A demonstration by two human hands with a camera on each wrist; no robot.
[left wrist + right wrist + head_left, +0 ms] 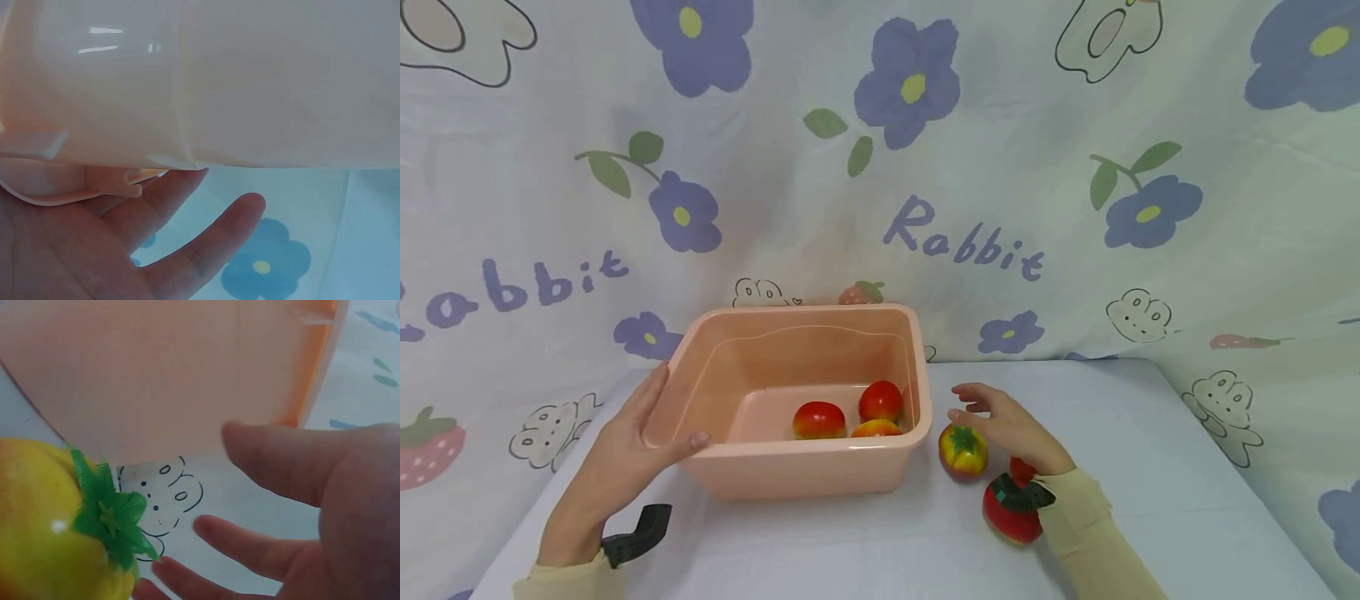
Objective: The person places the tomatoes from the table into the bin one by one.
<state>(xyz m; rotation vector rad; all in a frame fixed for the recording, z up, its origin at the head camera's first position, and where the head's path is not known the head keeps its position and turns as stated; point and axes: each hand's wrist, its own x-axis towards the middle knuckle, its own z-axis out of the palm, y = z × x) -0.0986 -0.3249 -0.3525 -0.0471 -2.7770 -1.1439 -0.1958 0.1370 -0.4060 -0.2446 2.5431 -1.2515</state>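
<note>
A peach-coloured plastic bin (790, 471) stands upright, with three red or red-and-yellow toy fruits (818, 421) inside. My left hand (621, 446) grips its left front corner, thumb over the rim and fingers along the outer left wall. Two of those fingers (212, 240) show below the wall in the left wrist view. On the table right of the bin sits a yellow-and-red toy fruit with a green leafy cap (963, 452). My right hand (1007, 425) hovers beside and above this fruit, fingers spread and holding nothing. In the right wrist view, the leafy cap (112, 515) is left of the fingertips.
Two more red toy fruits (1011, 515) lie under my right wrist, partly hidden by it and its black wrist mount (1026, 493). The white table (1157, 492) ends at a hanging cloth (820, 217) printed with flowers and rabbits, close behind the bin.
</note>
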